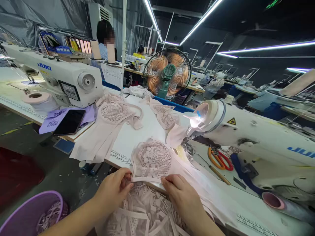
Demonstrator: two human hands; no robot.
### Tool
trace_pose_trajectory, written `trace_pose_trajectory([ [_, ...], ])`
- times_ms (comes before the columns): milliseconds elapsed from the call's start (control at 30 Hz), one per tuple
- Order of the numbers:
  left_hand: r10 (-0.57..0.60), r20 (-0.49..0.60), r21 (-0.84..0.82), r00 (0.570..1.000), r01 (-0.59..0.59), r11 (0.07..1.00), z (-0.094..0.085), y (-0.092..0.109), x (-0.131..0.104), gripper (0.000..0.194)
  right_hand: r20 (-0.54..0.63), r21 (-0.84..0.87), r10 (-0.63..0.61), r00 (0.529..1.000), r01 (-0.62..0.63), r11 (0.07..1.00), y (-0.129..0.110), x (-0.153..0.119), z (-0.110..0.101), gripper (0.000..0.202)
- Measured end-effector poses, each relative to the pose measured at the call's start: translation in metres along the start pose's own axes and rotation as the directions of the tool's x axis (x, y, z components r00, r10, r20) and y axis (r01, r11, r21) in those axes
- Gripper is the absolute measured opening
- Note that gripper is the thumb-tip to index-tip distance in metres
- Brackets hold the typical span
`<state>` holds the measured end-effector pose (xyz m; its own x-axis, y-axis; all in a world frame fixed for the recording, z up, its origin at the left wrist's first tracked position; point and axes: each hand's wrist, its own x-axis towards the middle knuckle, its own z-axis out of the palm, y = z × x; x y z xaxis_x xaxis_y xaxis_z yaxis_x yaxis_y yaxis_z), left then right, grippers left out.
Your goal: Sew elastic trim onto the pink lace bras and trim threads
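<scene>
A pale pink lace bra (154,159) lies at the table's front edge, its lace cup facing up. My left hand (117,183) pinches the left end of the narrow band along the cup's lower edge. At the right end of that band, my right hand (180,190) is closed with thumb and fingertips on the fabric. The band is stretched fairly straight between both hands. Below it, more lace pieces (145,213) hang in a heap over my lap. The bra's right part runs under the sewing machine head (206,114), whose lamp is lit.
Other bra pieces (113,113) lie on the white table (137,132). Orange and red-handled scissors (220,159) rest by the machine. A phone (70,122), a second sewing machine (64,77) and a purple basket (34,209) stand left. Behind are a fan (168,72) and a co-worker (104,42).
</scene>
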<state>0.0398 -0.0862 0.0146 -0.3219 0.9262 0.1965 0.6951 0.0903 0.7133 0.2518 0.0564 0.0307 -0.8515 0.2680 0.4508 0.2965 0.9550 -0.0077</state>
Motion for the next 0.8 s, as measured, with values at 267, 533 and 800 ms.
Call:
trace_pose_trajectory([
  [267,-0.039,-0.015,-0.024,0.999,0.038,0.999,-0.001,0.009,0.021,0.024,-0.068,-0.012,0.004,0.998,-0.005,1.000,0.000,0.003,0.009,0.024],
  [533,0.029,-0.108,0.015,0.994,-0.028,1.000,-0.019,0.000,0.048,0.018,-0.099,0.027,0.011,0.995,-0.009,1.000,0.020,0.033,0.024,0.021],
  [800,0.309,-0.072,0.185,0.948,-0.292,0.938,-0.021,0.007,0.049,0.022,-0.104,0.131,0.038,0.994,-0.024,0.991,0.030,0.046,0.027,0.017],
])
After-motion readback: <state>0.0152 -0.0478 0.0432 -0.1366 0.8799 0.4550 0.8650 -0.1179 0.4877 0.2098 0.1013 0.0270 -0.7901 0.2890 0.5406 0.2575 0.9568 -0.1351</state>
